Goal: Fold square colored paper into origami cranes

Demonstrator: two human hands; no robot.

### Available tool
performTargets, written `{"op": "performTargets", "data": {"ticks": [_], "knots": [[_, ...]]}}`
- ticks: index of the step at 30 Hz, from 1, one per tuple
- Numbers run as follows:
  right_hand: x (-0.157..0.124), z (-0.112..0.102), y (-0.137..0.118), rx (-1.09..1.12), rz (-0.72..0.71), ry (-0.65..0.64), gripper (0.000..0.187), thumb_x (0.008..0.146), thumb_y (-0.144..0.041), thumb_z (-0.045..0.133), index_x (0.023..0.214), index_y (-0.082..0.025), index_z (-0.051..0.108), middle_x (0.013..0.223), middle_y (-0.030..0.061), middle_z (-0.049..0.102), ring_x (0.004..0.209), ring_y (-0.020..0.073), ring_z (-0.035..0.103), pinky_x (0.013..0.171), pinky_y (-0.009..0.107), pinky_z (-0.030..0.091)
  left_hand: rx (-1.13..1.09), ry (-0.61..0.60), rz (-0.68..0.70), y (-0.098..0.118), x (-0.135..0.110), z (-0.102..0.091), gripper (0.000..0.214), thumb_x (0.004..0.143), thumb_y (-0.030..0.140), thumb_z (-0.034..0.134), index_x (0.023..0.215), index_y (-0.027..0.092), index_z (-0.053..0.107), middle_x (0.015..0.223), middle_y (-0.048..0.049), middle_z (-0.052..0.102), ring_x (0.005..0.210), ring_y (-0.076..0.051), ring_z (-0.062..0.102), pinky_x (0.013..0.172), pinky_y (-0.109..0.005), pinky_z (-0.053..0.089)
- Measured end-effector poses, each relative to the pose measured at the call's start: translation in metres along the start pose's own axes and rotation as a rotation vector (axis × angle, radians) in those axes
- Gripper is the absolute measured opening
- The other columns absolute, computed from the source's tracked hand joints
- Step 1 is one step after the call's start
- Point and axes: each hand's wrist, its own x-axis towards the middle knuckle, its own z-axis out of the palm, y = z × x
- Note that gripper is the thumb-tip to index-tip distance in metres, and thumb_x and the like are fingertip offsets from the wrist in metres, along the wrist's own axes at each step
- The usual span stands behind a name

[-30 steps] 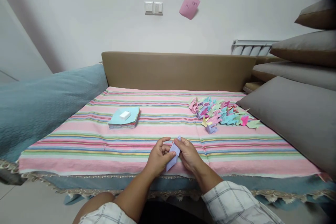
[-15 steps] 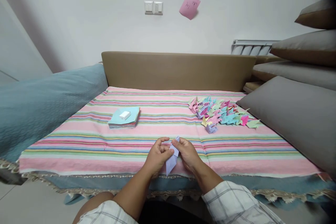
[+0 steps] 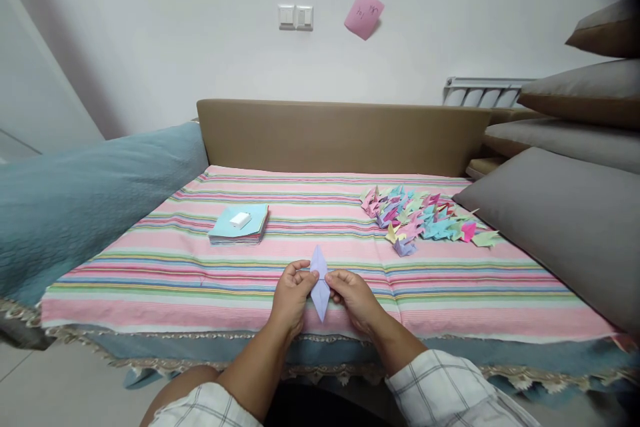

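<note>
A folded lilac paper (image 3: 321, 297), a long diamond with points at both ends, is pinched between the left hand (image 3: 293, 293) and the right hand (image 3: 356, 295); each has thumb and fingers closed on one side edge near its middle. Ahead and to the left of the hands lies a stack of paper (image 3: 256, 217) with a pale blue sheet on top, partly covered by a small white block (image 3: 241, 220) resting there. Ahead and to the right of the hands spreads a heap of folded paper pieces (image 3: 425, 219) in pink, turquoise, green, yellow and lilac, many overlapping. Just beyond its right side, a large grey cushion (image 3: 555, 220) slopes down, with other cushions (image 3: 585, 90) piled behind. Under and around the hands runs a striped cloth (image 3: 165, 267), mostly pink, with a blue bolster (image 3: 110, 180) at far left. Straight ahead rises a brown backrest (image 3: 340, 137), and above it a white wall (image 3: 210, 27) carries switches (image 3: 295, 17) and a pink note (image 3: 364, 15).
</note>
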Motion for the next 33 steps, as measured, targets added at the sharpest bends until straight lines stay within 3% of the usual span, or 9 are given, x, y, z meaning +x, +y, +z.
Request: {"op": "performTargets", "data": {"ticks": [7, 16, 20, 23, 27, 33], "knots": [[0.0, 0.0, 0.0, 0.02, -0.008, 0.05, 0.036, 0.06, -0.049, 0.075, 0.063, -0.015, 0.062, 0.051, -0.0045, 0.049, 0.048, 0.007, 0.037, 0.049, 0.022, 0.025, -0.011, -0.022, -0.038, 0.001, -0.001, 0.002, 0.058, 0.048, 0.036, 0.084, 0.09, 0.018, 0.049, 0.056, 0.0051, 0.061, 0.047, -0.009, 0.055, 0.05, -0.019, 0.041], [-0.003, 0.003, -0.007, 0.272, 0.064, 0.036, 0.036, 0.053, -0.042, 0.081, 0.066, -0.016, 0.059, 0.053, -0.0052, 0.049, 0.048, 0.0058, 0.04, 0.046, 0.02, 0.028, -0.018, -0.049, -0.063, 0.006, -0.002, 0.002, 0.049, 0.052, 0.04, 0.081, 0.071, 0.019, 0.042, 0.055, 0.0084, 0.053, 0.047, -0.006, 0.049, 0.048, -0.017, 0.04], [-0.002, 0.003, -0.006, 0.28, 0.061, 0.044, 0.035, 0.053, -0.041, 0.081, 0.065, -0.016, 0.06, 0.052, -0.0051, 0.049, 0.048, 0.0057, 0.04, 0.046, 0.019, 0.027, 0.024, -0.072, 0.015, 0.004, 0.001, -0.001, 0.042, 0.055, 0.037, 0.079, 0.072, 0.019, 0.045, 0.06, 0.0068, 0.056, 0.05, -0.006, 0.05, 0.049, -0.017, 0.039], [-0.002, 0.003, -0.005, 0.225, 0.021, 0.069, 0.034, 0.054, -0.041, 0.081, 0.065, -0.016, 0.06, 0.052, -0.0049, 0.05, 0.047, 0.0058, 0.04, 0.047, 0.02, 0.028, 0.132, -0.06, 0.114, 0.0, 0.004, -0.006, 0.031, 0.058, 0.034, 0.076, 0.071, 0.018, 0.054, 0.069, 0.0026, 0.06, 0.057, -0.009, 0.053, 0.054, -0.02, 0.042], [-0.003, 0.003, -0.004, 0.044, -0.109, 0.116, 0.032, 0.058, -0.044, 0.078, 0.067, -0.017, 0.064, 0.052, -0.004, 0.053, 0.05, 0.0081, 0.042, 0.05, 0.023, 0.033, 0.363, -0.011, 0.302, 0.0, 0.006, -0.011, 0.012, 0.06, 0.026, 0.072, 0.068, 0.019, 0.067, 0.082, -0.0035, 0.064, 0.083, -0.018, 0.06, 0.075, -0.026, 0.047], [-0.011, 0.006, -0.009, -0.221, -0.304, 0.167, 0.023, 0.067, -0.041, 0.071, 0.079, -0.021, 0.069, 0.074, 0.0031, 0.066, 0.066, 0.0165, 0.056, 0.064, 0.03, 0.044, 0.3, -0.147, 0.128, 0.003, 0.001, -0.007, 0.028, 0.061, 0.032, 0.076, 0.084, 0.017, 0.07, 0.082, -0.0055, 0.069, 0.077, -0.019, 0.062, 0.074, -0.029, 0.049]]}}
